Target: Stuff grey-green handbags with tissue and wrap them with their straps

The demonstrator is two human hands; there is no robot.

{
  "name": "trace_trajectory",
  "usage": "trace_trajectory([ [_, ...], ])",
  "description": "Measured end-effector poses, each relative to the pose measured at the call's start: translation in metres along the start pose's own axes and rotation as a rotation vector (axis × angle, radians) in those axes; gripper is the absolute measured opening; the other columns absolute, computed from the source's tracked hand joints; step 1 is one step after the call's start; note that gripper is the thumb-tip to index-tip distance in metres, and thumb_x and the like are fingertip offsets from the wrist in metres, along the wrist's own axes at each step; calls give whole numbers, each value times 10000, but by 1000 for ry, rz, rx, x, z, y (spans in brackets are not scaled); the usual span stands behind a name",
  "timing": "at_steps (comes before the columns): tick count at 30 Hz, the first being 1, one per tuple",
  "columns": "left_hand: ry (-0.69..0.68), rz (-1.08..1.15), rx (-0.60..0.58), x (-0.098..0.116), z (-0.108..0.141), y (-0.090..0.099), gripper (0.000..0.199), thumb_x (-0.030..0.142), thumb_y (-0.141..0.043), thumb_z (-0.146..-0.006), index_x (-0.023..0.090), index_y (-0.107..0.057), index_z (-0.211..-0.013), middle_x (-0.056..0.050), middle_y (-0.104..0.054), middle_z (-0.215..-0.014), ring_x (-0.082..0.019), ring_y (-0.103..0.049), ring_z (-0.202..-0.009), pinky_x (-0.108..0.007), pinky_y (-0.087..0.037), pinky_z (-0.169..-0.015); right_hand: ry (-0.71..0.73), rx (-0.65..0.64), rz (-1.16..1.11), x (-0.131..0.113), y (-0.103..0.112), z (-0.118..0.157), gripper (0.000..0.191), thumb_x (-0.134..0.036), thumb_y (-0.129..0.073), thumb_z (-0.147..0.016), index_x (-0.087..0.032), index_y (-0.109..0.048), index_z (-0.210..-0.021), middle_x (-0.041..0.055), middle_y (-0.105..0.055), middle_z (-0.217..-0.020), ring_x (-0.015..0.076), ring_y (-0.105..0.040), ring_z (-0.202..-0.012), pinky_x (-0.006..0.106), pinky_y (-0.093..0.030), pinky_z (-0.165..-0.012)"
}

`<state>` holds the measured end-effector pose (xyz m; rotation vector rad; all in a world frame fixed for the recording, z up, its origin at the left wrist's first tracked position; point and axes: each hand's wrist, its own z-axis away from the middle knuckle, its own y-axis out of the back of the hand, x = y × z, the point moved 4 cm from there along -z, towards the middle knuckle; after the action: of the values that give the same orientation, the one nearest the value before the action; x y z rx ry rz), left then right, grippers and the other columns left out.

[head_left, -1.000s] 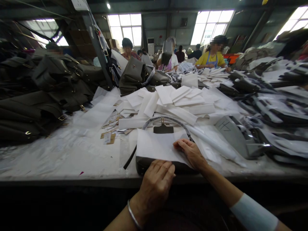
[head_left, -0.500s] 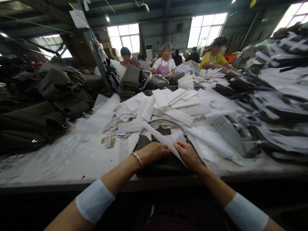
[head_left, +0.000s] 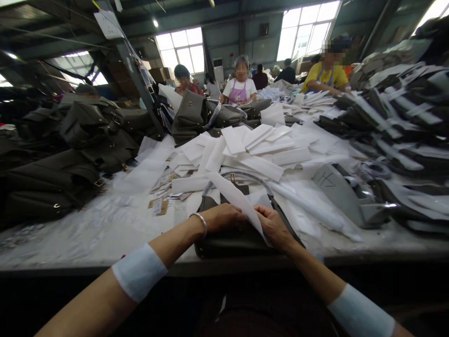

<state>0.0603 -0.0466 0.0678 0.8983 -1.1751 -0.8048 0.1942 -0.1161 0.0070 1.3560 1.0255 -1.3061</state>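
Observation:
A dark olive handbag (head_left: 228, 241) lies before me at the table's front edge, its wrapped handle (head_left: 250, 176) arching away from me. Over it slants a long white padding strip (head_left: 233, 195), soft and thin like foam sheet. My right hand (head_left: 275, 227) pinches the strip's right edge near its lower end. On the other side, my left hand (head_left: 222, 218) is closed with curled fingers, its fingertips at the strip's left edge and partly hidden by it. A gold-coloured clasp (head_left: 232, 178) shows at the bag's far side.
Loose white strips (head_left: 259, 145) are heaped behind the bag. Brown tags (head_left: 158, 206) lie to the left, near piled dark bags (head_left: 52, 182). On the right are a grey marked panel (head_left: 338, 192) and stacked bag parts (head_left: 410, 154). Co-workers sit across the table.
The strip has turned a little, showing more of its broad face. Both hands keep nearly the same places on it. My view has shifted slightly.

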Motion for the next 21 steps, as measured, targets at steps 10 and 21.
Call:
trace_trajectory([
  [10,130,-323,614,37,74,-46,174,148,-485,-954,171,-649,-1008,-64,-721,-902,-185,-682,-824,-297,-550,-770,398,-136,308,-5,-18,5,218,-360,-594,-902,-219,-757,-939,66,-710,-971,213,-643,-940,331,-490,-898],
  [21,191,-385,689,69,61,-29,135,205,-532,-957,152,-647,-1006,-74,-716,-1027,-241,-637,-1085,-463,-434,-1047,449,-85,473,-2,-22,8,206,-307,-583,-902,-221,-754,-978,68,-715,-969,214,-646,-923,347,-499,-867],
])
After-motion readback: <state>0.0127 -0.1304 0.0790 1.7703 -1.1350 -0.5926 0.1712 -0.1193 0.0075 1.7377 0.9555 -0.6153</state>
